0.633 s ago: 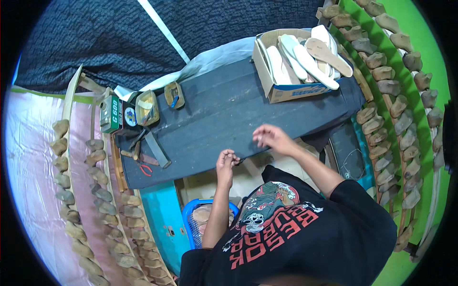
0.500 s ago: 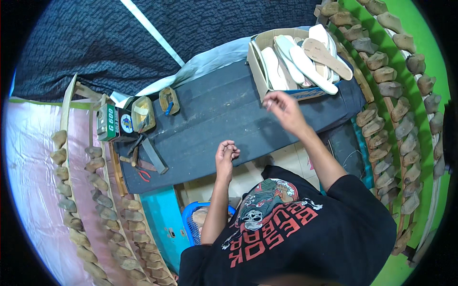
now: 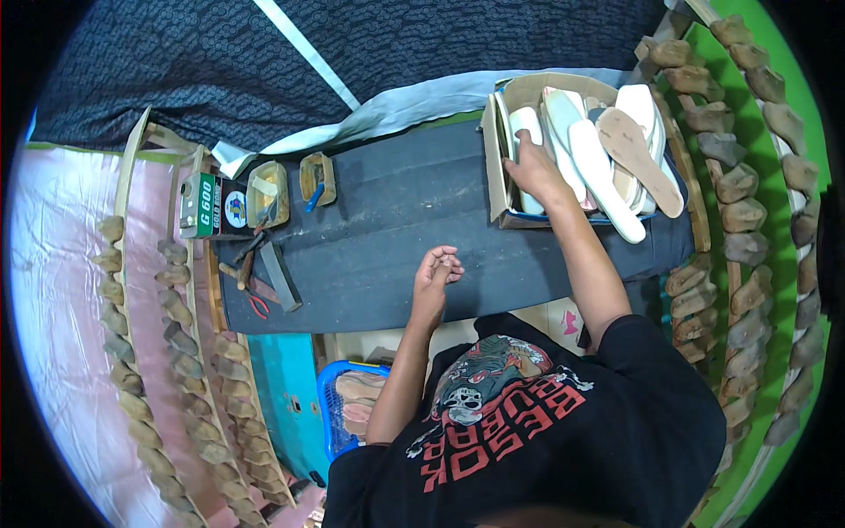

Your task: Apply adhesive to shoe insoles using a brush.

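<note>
My right hand (image 3: 535, 172) is over the left part of an open cardboard box (image 3: 501, 189), with thumb and forefinger apart. Its fingertips are at a white insole (image 3: 525, 119) standing in the box; whether they touch it is hard to tell. Several more white insoles (image 3: 591, 158) and a tan one (image 3: 635, 151) lean in the box, some jutting over its front rim. My left hand (image 3: 437, 268) hovers above the near part of the dark-covered table (image 3: 378, 238), its fingers curled in loosely, with nothing visible in them.
At the table's left are a green-and-white can (image 3: 202, 207), two cut-open yellowish containers (image 3: 267, 195), red-handled pliers (image 3: 258, 305) and a grey block (image 3: 280, 277). Racks of shoe lasts (image 3: 744, 216) flank both sides. A blue basket (image 3: 327, 414) with insole-like pieces stands below the table.
My right hand has moved from the box's front left corner to over the insoles inside. The view has shifted a little; my left hand stays curled above the table.
</note>
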Action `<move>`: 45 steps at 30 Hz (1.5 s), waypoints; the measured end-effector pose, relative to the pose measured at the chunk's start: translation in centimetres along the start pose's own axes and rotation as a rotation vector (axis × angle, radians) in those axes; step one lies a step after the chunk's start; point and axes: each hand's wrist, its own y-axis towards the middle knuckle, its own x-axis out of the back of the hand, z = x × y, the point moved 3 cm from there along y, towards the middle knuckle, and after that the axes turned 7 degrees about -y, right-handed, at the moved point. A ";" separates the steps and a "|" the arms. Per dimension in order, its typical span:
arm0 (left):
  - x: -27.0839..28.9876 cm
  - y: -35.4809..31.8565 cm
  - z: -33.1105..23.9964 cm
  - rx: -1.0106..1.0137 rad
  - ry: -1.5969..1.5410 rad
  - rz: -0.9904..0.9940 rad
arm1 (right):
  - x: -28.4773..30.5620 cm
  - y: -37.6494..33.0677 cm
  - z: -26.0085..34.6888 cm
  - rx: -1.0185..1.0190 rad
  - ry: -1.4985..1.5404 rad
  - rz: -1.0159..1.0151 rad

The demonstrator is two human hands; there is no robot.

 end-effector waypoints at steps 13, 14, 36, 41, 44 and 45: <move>-3.1 0.8 -2.7 -0.064 0.016 0.076 | 3.7 -1.0 0.2 0.017 0.172 -0.273; -3.2 1.0 -3.4 -0.116 0.023 0.098 | 5.6 -2.1 1.6 0.006 0.217 -0.247; 10.2 0.6 -6.8 0.278 -0.218 0.290 | -12.5 -8.5 14.4 0.063 0.661 0.222; 13.6 0.9 -5.8 0.374 -0.391 0.472 | -16.7 -4.6 17.3 0.114 0.805 0.359; 15.8 1.2 -6.5 0.338 -0.627 0.476 | -17.0 -4.9 20.2 0.000 0.857 0.460; 17.0 1.4 -6.2 0.343 -0.643 0.474 | -17.7 -4.7 20.8 -0.005 0.855 0.461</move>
